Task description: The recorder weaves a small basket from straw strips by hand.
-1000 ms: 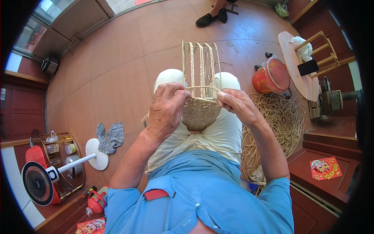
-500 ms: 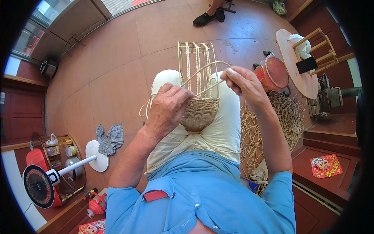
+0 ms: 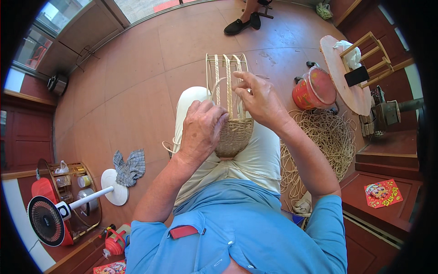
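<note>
A half-woven basket (image 3: 235, 137) rests between my thighs, its tall frame (image 3: 228, 64) rising above the woven part with several pale braided strands along it. My left hand (image 3: 203, 128) pinches the cord at the left of the woven edge, fingertips partly hidden. A loop of cord (image 3: 217, 83) arches up from there. My right hand (image 3: 258, 100) hangs over the upper right of the frame with fingers apart, near the loop.
A cord pile (image 3: 326, 146), red bucket (image 3: 315, 91) and round board (image 3: 331, 59) with a wooden stool (image 3: 378, 59) are at right. A fan (image 3: 45, 219) and checked cloth (image 3: 129, 166) lie left. Another person's shoe (image 3: 237, 27) is at the top.
My right hand has moved up and left over the frame and let go of the cord it held. The cord loop rose, then shifted left. My left hand stays at the woven edge.
</note>
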A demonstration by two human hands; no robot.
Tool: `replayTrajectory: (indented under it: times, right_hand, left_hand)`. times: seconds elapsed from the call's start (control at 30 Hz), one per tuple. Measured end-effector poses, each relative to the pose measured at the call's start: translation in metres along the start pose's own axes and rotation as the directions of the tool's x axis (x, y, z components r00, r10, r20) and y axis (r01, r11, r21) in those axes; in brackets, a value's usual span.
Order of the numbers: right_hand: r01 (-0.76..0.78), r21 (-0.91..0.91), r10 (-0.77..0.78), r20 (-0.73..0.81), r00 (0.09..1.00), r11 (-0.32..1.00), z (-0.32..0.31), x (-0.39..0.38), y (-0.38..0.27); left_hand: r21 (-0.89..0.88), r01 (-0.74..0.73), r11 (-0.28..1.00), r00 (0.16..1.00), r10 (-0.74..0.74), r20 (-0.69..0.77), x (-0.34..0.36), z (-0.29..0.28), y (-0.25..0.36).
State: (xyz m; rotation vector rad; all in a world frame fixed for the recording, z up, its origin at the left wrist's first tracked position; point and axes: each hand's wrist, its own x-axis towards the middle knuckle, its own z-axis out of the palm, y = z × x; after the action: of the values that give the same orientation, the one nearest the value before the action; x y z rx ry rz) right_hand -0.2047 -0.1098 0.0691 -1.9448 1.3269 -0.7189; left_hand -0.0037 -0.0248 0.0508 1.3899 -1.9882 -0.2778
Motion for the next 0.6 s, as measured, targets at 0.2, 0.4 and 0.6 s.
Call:
replayTrajectory:
  times: [0.2,0.4,0.6]
  right_hand:
    - [0.066,-0.131,-0.050,0.119,0.992,0.989,0.009,0.005,-0.003]
    - [0.161,-0.255,-0.097,0.249,0.964,0.953,0.004,0.009,-0.008]
    - [0.163,-0.378,0.053,0.500,0.864,0.911,-0.014,-0.005,-0.027]
  left_hand:
    - [-0.025,0.034,0.999,0.999,-0.033,0.042,-0.003,-0.001,0.005]
    - [0.001,0.052,0.999,0.997,-0.052,0.063,-0.005,-0.002,0.006]
    - [-0.023,0.038,0.999,0.999,-0.037,0.039,-0.005,0.000,0.006]
